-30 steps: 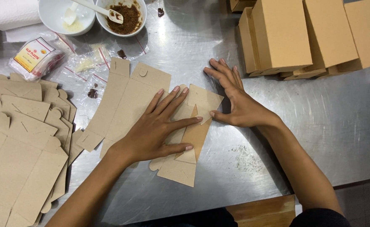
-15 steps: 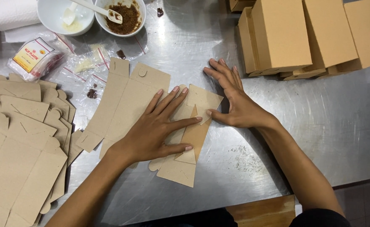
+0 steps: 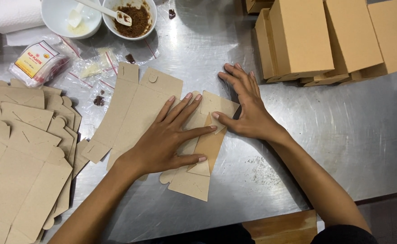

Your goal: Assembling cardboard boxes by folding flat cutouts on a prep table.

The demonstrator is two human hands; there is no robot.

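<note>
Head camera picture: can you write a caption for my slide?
Two bare hands, left hand and right hand, press a flat cardboard box blank on a steel table beside folded boxes.

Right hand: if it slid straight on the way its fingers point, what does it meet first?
The right hand points up-left across the steel table. Beyond the fingertips the surface looks bare until the bowl of brown crumbs, probably the first thing met, though the line is approximate.

A flat box blank (image 3: 137, 113) lies mid-frame on the steel table (image 3: 343, 135); stacked blanks (image 3: 22, 158) at left, folded boxes (image 3: 325, 40) upper right, two bowls (image 3: 72, 16) upper left.
</note>
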